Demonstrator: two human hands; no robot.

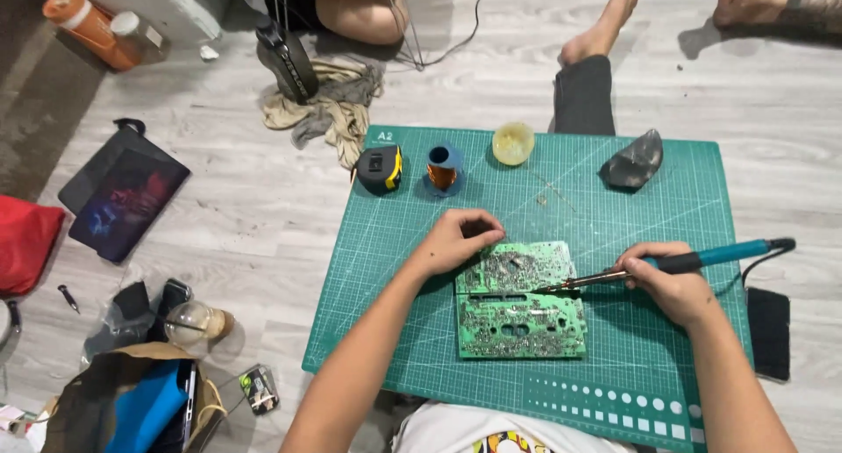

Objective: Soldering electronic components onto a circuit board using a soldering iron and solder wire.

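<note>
A green circuit board [521, 302] lies solder side up on a green cutting mat [614, 365] spread on the pale wood floor [246, 216]. The right hand [668, 282] is closed in a pen grip around a soldering iron [675, 263] with a teal handle; its metal tip reaches left and meets the board near the middle, and its cord runs off to the right. The left hand [456, 240] sits at the board's upper left corner, fingers curled and thumb and forefinger pinched together; whether something thin is held between them is too small to tell. Along the mat's far edge stand a black and yellow tape measure [380, 169], a blue spool [444, 167] wound with copper-coloured wire, and a small yellow dish [513, 142], with a grey lump [633, 161] further right. A black pad [769, 332] lies just off the mat's right edge. On the floor to the left are a crumpled rag [329, 111], a dark flat case [125, 194], a red cushion [24, 241], a light bulb [195, 323] and a brown bag [132, 400] with something blue inside. An orange bottle [86, 25] lies at the far left corner. Another person's bare feet [614, 19] rest on the floor beyond the mat.
</note>
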